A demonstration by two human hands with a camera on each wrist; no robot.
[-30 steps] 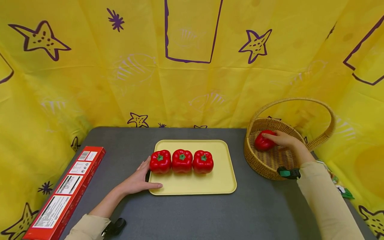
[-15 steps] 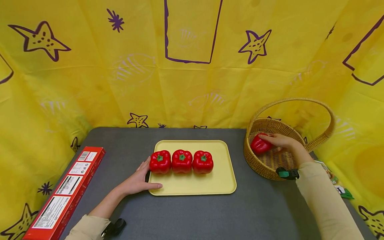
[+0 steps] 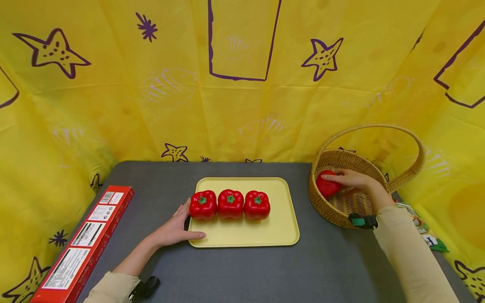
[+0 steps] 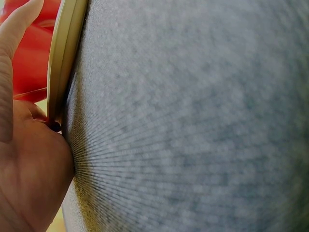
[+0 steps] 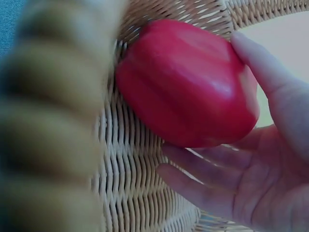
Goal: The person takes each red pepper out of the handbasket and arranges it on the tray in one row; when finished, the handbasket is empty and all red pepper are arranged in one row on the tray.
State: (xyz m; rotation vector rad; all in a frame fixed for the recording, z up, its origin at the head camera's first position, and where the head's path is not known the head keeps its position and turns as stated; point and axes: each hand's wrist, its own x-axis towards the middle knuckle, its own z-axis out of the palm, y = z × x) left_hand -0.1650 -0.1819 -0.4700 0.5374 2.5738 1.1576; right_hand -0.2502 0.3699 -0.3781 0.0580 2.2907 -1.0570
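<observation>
My right hand reaches into a wicker basket and holds a red bell pepper. In the right wrist view the thumb lies against one end of the bell pepper, the other fingers along its underside. Three red bell peppers with green stems, a left one, a middle one and a right one, stand in a row on a pale yellow tray. At the tray's left edge rests my left hand, fingers beside the left pepper, thumb extended over the rim.
A long red box with white labels lies along the table's left side. The basket's tall arched handle rises at the right. Beyond the basket lies a colourful packet. A yellow patterned curtain surrounds the dark grey table.
Inside the basket, my right hand and the bell pepper have shifted slightly left and nearer, and the pepper has turned. My left hand and the three peppers on the tray have stayed put.
</observation>
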